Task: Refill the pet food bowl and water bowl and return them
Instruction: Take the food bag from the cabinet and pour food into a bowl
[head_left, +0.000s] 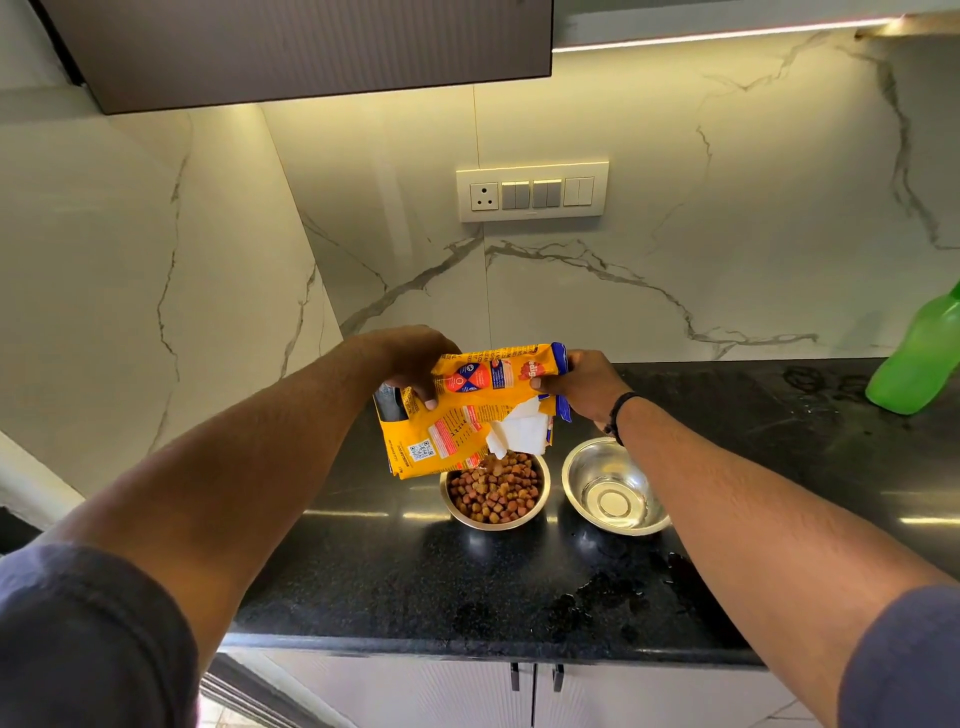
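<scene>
Black countertop (363, 571), both hands gripping yellow food bag (467, 410), mouth tilted down over kibble-filled bowl (494, 493)

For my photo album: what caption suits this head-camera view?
Both hands tip a yellow pet food bag over the kibble-filled bowl, beside a water bowl.

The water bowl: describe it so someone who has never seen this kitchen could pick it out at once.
Find the black stone countertop below the marble wall. Two steel bowls sit side by side near its front edge, under the yellow food bag. The water bowl is the right one, under the right forearm: shiny, with clear water, while the food bowl holds brown kibble.
</scene>
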